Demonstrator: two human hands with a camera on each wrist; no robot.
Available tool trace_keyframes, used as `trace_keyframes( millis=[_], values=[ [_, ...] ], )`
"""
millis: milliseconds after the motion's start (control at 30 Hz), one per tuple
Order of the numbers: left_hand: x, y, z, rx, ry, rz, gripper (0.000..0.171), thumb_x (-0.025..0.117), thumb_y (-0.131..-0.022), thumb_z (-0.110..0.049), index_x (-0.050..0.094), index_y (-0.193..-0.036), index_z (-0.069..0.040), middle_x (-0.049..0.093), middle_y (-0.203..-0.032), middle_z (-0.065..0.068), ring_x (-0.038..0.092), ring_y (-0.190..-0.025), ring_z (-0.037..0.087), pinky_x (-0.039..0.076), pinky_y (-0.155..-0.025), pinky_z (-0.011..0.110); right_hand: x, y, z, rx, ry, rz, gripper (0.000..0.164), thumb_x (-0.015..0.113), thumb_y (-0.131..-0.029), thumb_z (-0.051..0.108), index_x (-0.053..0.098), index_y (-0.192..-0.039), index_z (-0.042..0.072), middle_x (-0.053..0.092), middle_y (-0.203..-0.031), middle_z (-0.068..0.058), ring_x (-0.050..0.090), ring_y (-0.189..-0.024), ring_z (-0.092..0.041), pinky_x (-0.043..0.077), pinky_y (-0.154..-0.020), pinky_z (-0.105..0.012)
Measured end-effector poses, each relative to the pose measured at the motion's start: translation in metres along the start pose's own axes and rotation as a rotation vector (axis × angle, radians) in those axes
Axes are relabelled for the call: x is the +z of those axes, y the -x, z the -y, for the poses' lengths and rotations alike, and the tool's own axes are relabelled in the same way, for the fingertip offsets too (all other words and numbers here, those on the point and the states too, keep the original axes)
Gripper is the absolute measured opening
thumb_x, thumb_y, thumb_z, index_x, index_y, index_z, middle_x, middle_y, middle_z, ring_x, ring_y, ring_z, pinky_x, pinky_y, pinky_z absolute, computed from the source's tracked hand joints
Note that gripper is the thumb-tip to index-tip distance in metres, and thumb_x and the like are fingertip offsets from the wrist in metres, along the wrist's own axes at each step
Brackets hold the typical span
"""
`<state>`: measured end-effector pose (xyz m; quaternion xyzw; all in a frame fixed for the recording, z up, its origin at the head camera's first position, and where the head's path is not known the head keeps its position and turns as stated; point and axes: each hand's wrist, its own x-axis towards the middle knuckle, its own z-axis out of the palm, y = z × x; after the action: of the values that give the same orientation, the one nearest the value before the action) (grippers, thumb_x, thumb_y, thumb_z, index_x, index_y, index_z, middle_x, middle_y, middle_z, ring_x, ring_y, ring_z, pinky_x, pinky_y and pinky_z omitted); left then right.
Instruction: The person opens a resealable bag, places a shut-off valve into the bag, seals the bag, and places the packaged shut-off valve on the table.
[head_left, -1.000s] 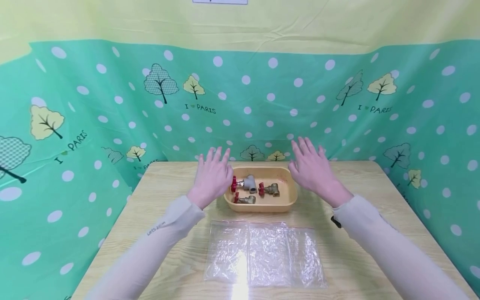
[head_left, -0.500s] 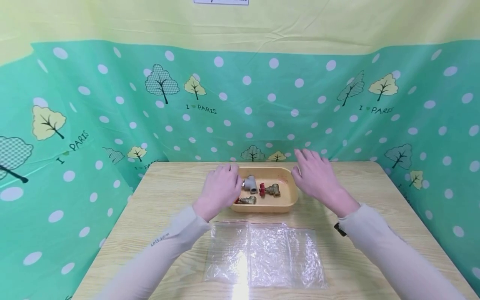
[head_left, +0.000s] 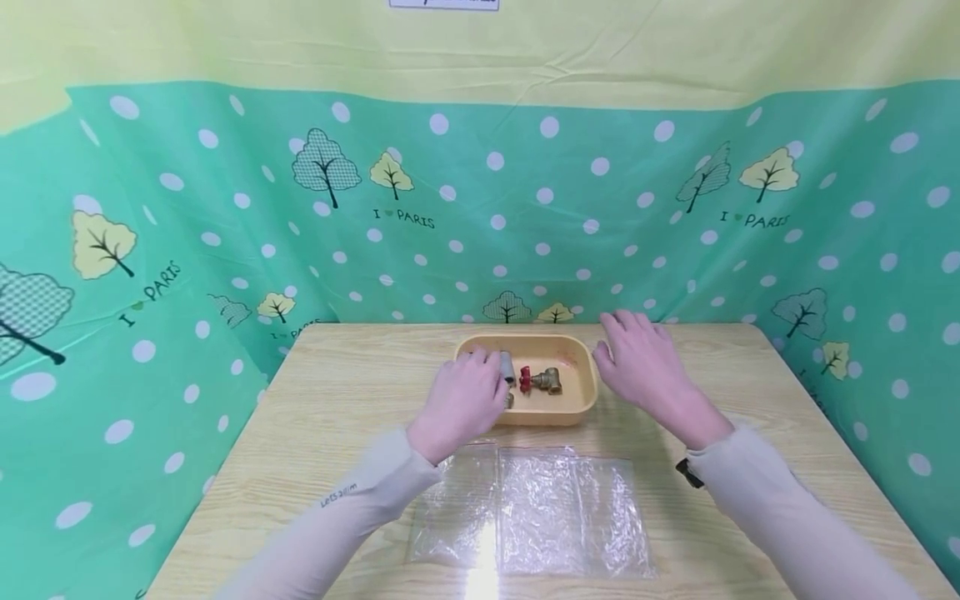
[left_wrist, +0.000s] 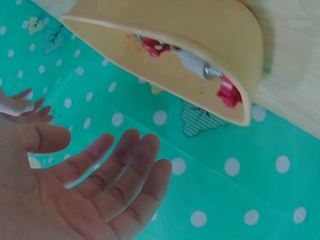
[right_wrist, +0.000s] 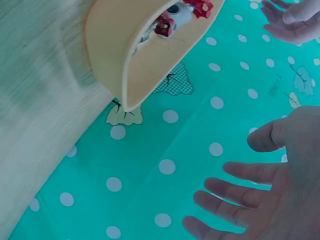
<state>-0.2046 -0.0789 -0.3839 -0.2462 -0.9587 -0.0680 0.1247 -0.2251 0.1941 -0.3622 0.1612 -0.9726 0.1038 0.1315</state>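
Note:
In the head view a shallow yellow plastic tray (head_left: pixel 551 410) stands near the back of the table. My left hand (head_left: pixel 462 402) hangs over its left end, covering much of a grey valve (head_left: pixel 507 367) and a small brass valve (head_left: pixel 509 401). Another brass valve with a red handwheel (head_left: pixel 546 380) lies in plain sight at the tray's middle. The left wrist view shows the left hand's fingers (left_wrist: pixel 125 175) loosely bent, holding nothing. My right hand (head_left: pixel 643 367) is beside the tray's right end, its fingers (right_wrist: pixel 235 200) relaxed and apart in the right wrist view.
Several clear zip bags (head_left: pixel 536 508) lie side by side on the wooden table (head_left: pixel 337 367) in front of the tray, with a bright glare on them. Green dotted cloth (head_left: pixel 540 217) hangs behind the table and at both sides.
My left hand has moved right and down from beside the tray to over its left end, covering the valves there. The right hand has lowered slightly and shifted right.

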Motion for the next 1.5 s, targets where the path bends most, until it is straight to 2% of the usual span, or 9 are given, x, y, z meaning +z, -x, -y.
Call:
trace_keyframes(
  millis=[167, 200, 267, 400, 500, 533, 833, 1100, 1500],
  values=[
    [0.007, 0.0, -0.013, 0.003, 0.026, 0.055, 0.047, 0.053, -0.105, -0.02, 0.056, -0.142, 0.008, 0.073, -0.111, 0.017, 0.067, -0.076, 0.022, 0.052, -0.053, 0.027, 0.0, 0.01, -0.005, 0.015, -0.003, 0.013, 0.055, 0.05, -0.105, 0.02, 0.045, -0.151, -0.009, 0.05, -0.149, -0.032, 0.047, -0.136, -0.052, 0.041, -0.107, -0.071],
    [0.008, 0.0, -0.016, 0.009, 0.032, 0.063, 0.049, 0.053, -0.104, -0.02, 0.054, -0.143, 0.01, 0.071, -0.119, 0.02, 0.067, -0.075, 0.022, 0.051, -0.051, 0.025, 0.0, 0.012, -0.006, 0.019, -0.005, 0.015, 0.055, 0.05, -0.105, 0.02, 0.044, -0.151, -0.009, 0.049, -0.149, -0.033, 0.047, -0.136, -0.052, 0.041, -0.106, -0.072],
    [0.01, 0.0, -0.021, 0.029, 0.054, 0.08, 0.042, 0.055, -0.102, -0.017, 0.061, -0.133, 0.01, 0.067, -0.125, 0.025, 0.064, -0.069, 0.02, 0.048, -0.048, 0.024, -0.001, 0.015, -0.006, 0.024, -0.011, 0.016, 0.056, 0.05, -0.104, 0.019, 0.044, -0.152, -0.009, 0.049, -0.15, -0.033, 0.047, -0.136, -0.052, 0.042, -0.104, -0.073],
    [0.018, 0.002, -0.031, 0.056, 0.076, 0.121, 0.021, 0.059, -0.099, -0.016, 0.069, -0.107, 0.0, 0.069, -0.102, 0.015, 0.06, -0.066, 0.017, 0.049, -0.05, 0.025, -0.002, 0.021, -0.006, 0.017, -0.019, 0.017, 0.054, 0.051, -0.104, 0.018, 0.047, -0.15, -0.008, 0.053, -0.146, -0.033, 0.05, -0.133, -0.052, 0.043, -0.101, -0.074],
    [0.025, 0.005, -0.04, 0.056, 0.117, 0.175, 0.016, 0.059, -0.101, -0.019, 0.068, -0.101, -0.005, 0.061, -0.078, 0.002, 0.059, -0.064, 0.015, 0.05, -0.052, 0.026, -0.001, 0.027, -0.006, 0.002, -0.016, 0.012, 0.049, 0.053, -0.102, 0.017, 0.053, -0.144, -0.009, 0.059, -0.137, -0.032, 0.055, -0.126, -0.051, 0.049, -0.096, -0.071],
    [0.027, 0.007, -0.042, 0.055, 0.134, 0.189, 0.016, 0.059, -0.102, -0.019, 0.067, -0.1, -0.005, 0.06, -0.077, 0.001, 0.058, -0.064, 0.014, 0.05, -0.052, 0.025, -0.001, 0.028, -0.006, -0.004, -0.013, 0.008, 0.047, 0.053, -0.102, 0.016, 0.055, -0.141, -0.01, 0.061, -0.134, -0.032, 0.057, -0.123, -0.05, 0.05, -0.094, -0.069],
    [0.039, 0.024, -0.061, 0.074, 0.202, 0.268, 0.016, 0.059, -0.1, -0.015, 0.065, -0.086, -0.01, 0.055, -0.073, -0.002, 0.052, -0.061, 0.011, 0.049, -0.054, 0.025, -0.001, 0.047, -0.011, -0.007, -0.035, 0.001, 0.032, 0.054, -0.099, 0.012, 0.068, -0.119, -0.009, 0.068, -0.113, -0.025, 0.063, -0.109, -0.045, 0.056, -0.082, -0.061],
    [0.051, 0.029, -0.071, 0.119, 0.159, 0.288, 0.013, 0.064, -0.098, -0.018, 0.069, -0.092, -0.008, 0.059, -0.076, -0.001, 0.056, -0.067, 0.014, 0.053, -0.062, 0.028, 0.007, 0.063, -0.015, -0.047, -0.023, 0.009, 0.022, 0.06, -0.096, 0.008, 0.073, -0.109, -0.004, 0.07, -0.097, -0.016, 0.068, -0.092, -0.039, 0.059, -0.068, -0.055],
    [0.058, 0.032, -0.084, 0.159, 0.104, 0.284, 0.015, 0.066, -0.099, -0.021, 0.07, -0.089, -0.01, 0.062, -0.077, 0.0, 0.059, -0.07, 0.015, 0.055, -0.066, 0.029, 0.022, 0.07, -0.017, -0.046, -0.048, 0.065, 0.019, 0.068, -0.089, 0.004, 0.074, -0.105, -0.003, 0.069, -0.093, -0.013, 0.068, -0.086, -0.034, 0.06, -0.065, -0.05]
  ],
)
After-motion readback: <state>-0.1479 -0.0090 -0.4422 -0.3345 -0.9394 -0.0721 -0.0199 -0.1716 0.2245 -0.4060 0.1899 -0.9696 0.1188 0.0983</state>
